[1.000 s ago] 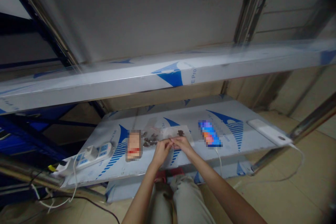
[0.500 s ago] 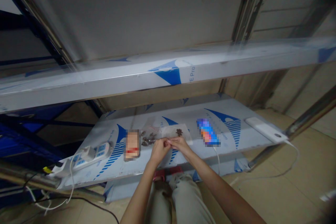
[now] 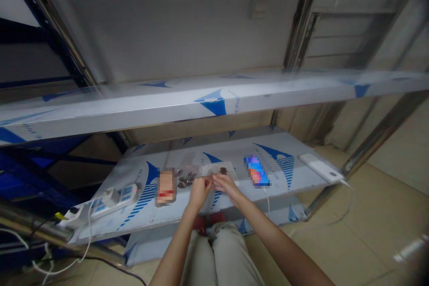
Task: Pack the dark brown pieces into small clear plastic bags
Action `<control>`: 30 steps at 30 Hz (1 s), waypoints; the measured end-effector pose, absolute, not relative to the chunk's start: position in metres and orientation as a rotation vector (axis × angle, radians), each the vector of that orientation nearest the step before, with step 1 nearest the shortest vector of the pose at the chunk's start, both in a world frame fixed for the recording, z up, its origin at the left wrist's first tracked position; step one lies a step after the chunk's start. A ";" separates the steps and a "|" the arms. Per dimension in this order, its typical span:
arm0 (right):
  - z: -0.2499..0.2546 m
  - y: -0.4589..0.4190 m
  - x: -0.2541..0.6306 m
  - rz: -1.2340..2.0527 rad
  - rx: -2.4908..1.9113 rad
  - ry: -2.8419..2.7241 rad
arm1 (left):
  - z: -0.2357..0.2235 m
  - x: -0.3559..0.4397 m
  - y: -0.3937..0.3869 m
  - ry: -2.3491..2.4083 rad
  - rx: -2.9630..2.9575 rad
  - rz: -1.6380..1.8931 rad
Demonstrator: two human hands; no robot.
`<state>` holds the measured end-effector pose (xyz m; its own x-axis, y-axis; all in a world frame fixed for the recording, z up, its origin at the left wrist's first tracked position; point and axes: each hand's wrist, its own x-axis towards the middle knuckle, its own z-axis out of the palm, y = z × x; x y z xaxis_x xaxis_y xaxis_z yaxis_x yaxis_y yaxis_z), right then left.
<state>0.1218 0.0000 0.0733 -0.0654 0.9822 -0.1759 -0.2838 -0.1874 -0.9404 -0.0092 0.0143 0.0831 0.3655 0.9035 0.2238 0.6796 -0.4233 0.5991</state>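
My left hand (image 3: 199,190) and my right hand (image 3: 224,183) meet over the low shelf (image 3: 295,174), fingertips pinched together on the near edge of a clear plastic bag (image 3: 214,170). Small dark pieces (image 3: 185,179) lie in a heap just beyond my left hand, and a few more dark pieces (image 3: 223,170) sit on the bag beyond my right hand. What exactly sits between the fingertips is too small to make out.
A blurred pink-red packet (image 3: 166,187) lies left of the heap. A white power strip (image 3: 115,197) with cables sits at the shelf's left end. A phone (image 3: 256,171) on a cable and a white power bank (image 3: 317,167) lie to the right. An upper shelf (image 3: 214,100) hangs overhead.
The view has shifted slightly, so the shelf contents sit further left in frame. Both hands stay pinched together at the same spot on the bag.
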 end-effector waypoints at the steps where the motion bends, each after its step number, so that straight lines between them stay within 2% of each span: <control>1: 0.077 -0.002 0.122 1.470 -1.115 -0.937 | 0.086 -0.010 0.015 1.337 2.206 0.770; 15: 0.123 -0.024 0.130 1.395 -1.129 -0.936 | 0.143 -0.010 -0.007 1.065 2.202 0.860; 22: 0.131 -0.019 0.125 1.304 -1.194 -0.975 | 0.135 -0.007 0.014 1.021 2.095 0.812; 30: 0.108 0.002 0.131 1.351 -1.179 -0.983 | 0.123 -0.009 0.027 0.925 2.053 0.778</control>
<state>0.1305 0.0017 0.1077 0.0274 0.9915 -0.1273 -0.1842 -0.1202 -0.9755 -0.0088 0.0270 0.1226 0.5560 0.8021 0.2181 0.3523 -0.4651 0.8121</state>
